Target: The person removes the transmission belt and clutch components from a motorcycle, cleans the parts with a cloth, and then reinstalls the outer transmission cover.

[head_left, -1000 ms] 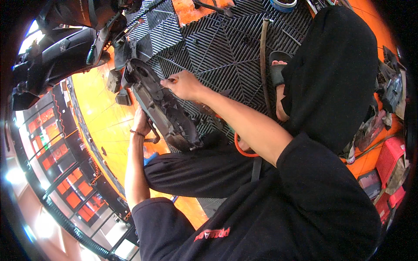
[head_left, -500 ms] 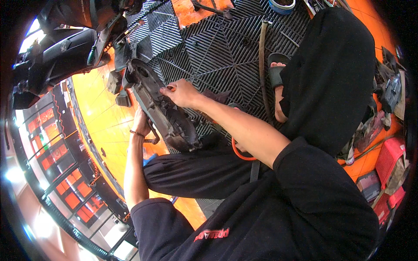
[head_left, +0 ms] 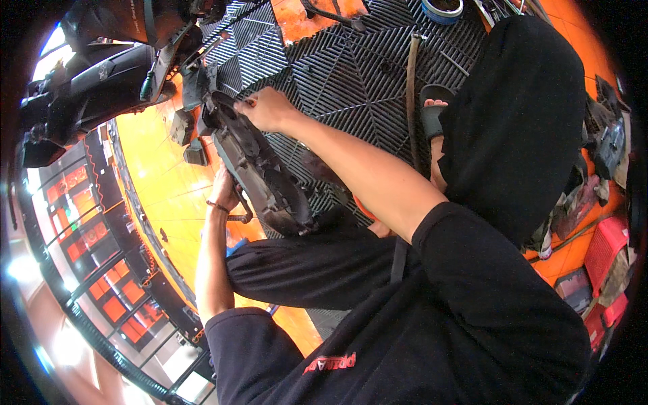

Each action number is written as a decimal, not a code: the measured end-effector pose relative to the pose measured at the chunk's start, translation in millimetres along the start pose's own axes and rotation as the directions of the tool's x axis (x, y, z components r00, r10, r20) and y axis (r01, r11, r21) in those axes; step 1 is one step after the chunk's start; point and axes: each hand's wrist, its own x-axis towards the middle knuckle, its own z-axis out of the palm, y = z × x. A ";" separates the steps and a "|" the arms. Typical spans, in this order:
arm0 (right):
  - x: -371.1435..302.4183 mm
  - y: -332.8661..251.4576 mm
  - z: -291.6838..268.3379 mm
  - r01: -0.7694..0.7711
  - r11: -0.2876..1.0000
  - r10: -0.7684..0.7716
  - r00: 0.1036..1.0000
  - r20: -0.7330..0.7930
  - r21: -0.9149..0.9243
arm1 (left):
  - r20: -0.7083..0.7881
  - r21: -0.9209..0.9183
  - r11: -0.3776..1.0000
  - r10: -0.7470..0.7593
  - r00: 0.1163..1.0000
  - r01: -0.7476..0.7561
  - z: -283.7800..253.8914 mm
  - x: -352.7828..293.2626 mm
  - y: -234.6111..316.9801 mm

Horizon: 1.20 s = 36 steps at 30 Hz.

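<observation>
A long, dirty dark-grey engine side cover (head_left: 251, 160), apparently from a scooter, leans tilted over my folded leg, its ribbed hollow inside facing right. My left hand (head_left: 223, 189) grips its left outer side; the fingers go behind it, next to a dark bent lever (head_left: 241, 210). At the cover's upper end, my right hand (head_left: 267, 110) is closed, thumb and fingertips pinched by the inner rim. Whatever sits between those fingertips, if anything, is too small to make out.
A motorcycle wheel (head_left: 101, 84) stands at the upper left. Black ribbed mats (head_left: 351, 88) cover part of the orange floor. A long wooden-handled tool (head_left: 411, 94) lies near my sandalled foot (head_left: 433, 111). Beyond are a blue-rimmed tub (head_left: 443, 12) and, at right, a red basket (head_left: 605, 250).
My right hand has moved up and left along the cover, from its middle to its upper end. The cover is turned slightly more edge-on. My left hand keeps its grip.
</observation>
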 end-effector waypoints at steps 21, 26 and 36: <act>-28.1 41.7 3.7 -0.108 0.981 0.094 0.991 0.095 0.158 | -0.113 0.013 1.000 0.029 0.993 -0.027 38.2 -17.4 9.9; -44.4 47.5 7.9 -0.185 0.983 0.184 0.979 0.088 -0.003 | -0.085 -0.024 0.999 0.019 0.996 -0.022 13.4 -4.7 0.6; -12.7 57.4 41.3 -0.168 0.985 0.170 0.980 -0.104 0.027 | -0.067 -0.001 1.000 0.029 0.997 -0.029 18.5 -5.1 2.8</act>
